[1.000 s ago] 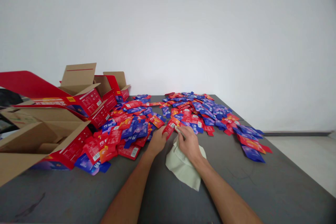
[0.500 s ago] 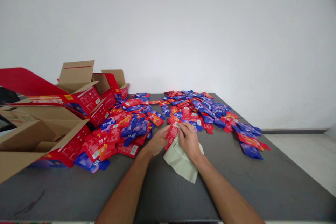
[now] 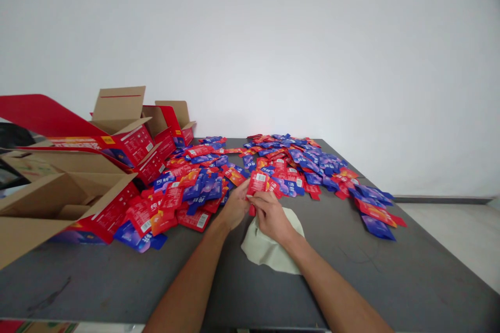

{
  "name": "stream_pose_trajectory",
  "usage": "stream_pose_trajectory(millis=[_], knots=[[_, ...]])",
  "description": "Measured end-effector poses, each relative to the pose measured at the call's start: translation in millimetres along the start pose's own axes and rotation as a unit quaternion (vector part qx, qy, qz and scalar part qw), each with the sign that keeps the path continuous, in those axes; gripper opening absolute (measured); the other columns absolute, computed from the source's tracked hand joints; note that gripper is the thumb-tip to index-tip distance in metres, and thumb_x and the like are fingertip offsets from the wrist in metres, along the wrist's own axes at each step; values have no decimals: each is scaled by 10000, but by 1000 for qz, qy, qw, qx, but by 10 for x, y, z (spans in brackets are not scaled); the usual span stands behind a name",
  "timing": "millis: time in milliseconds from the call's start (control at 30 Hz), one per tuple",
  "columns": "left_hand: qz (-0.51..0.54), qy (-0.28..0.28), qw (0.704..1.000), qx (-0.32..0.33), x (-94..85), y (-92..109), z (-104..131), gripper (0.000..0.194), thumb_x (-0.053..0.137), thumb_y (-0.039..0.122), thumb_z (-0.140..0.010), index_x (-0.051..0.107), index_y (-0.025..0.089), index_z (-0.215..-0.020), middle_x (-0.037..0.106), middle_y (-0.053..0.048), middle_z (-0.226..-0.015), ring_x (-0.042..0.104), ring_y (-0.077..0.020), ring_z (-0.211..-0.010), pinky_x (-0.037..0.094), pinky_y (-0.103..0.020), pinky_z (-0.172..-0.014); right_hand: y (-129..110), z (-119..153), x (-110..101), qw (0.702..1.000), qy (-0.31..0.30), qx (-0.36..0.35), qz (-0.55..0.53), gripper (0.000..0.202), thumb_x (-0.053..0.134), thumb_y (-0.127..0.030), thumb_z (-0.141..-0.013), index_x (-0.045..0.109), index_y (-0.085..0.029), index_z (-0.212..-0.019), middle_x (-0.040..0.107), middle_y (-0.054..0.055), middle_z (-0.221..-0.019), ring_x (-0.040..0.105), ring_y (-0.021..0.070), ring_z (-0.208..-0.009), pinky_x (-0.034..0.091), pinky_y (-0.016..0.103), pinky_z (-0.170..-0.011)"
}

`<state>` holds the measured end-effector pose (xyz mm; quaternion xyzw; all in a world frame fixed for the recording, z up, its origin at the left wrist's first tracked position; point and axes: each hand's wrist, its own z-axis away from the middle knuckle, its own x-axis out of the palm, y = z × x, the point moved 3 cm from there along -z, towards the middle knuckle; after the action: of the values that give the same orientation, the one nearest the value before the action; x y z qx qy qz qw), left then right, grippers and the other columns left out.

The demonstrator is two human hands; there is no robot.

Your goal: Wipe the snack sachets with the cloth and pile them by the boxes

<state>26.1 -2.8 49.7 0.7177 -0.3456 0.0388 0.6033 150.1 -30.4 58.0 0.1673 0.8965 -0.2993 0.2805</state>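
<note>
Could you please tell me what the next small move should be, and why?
Probably, draw the pale cloth up over the red packet's barcode face with the right hand, while the left hand steadies the packet. That face looks uncovered, the right fingers are at the packet's lower end, and the cloth is gathered at that hand.

Packets look glossy; the cloth matt; boxes cardboard.
</note>
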Motion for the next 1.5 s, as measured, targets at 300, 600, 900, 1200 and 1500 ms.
stream_pose_trajectory(millis=[300,600,900,1200,1500], knots=[[-46,-17,998,-37,17,-24,35,736,587,-24,-621,580,193,-1324,692,-98,-1168,654,-199,-971,493,-229,-711,106,25,-17,998,60,31,17,381,468,-65,-903,695,-239,-1155,654,86,-1069,565,229,-1014,487,400,-890],[-33,-48,997,-57,152,-60,46,686,605,-17,-650,592,194,-1302,687,-106,-1178,641,-230,-1053,506,-290,-812,230,38,-115,989,128,53,52,355,467,-131,-938,673,-242,-1206,643,103,-1105,568,241,-1021,485,439,-909],[14,52,998,-12,14,23,2,732,609,-23,-583,583,207,-1278,700,-80,-1133,670,-182,-913,489,-225,-679,49,39,49,999,16,23,-25,390,464,-34,-869,726,-236,-1076,662,84,-1031,585,227,-986,508,400,-868],[34,161,986,8,-122,7,-40,498,630,68,-660,644,159,-1149,716,-71,-1015,670,-160,-814,506,-265,-727,132,22,-139,986,143,84,-34,245,527,-140,-897,707,-231,-1038,687,79,-1013,613,229,-976,506,406,-892],[-7,172,985,-29,-173,-149,-38,592,723,110,-653,625,182,-1232,733,-52,-918,670,-152,-761,493,-261,-710,77,16,-129,986,139,76,-56,200,536,-223,-934,652,-248,-1094,682,70,-1075,620,226,-1024,499,396,-933]])
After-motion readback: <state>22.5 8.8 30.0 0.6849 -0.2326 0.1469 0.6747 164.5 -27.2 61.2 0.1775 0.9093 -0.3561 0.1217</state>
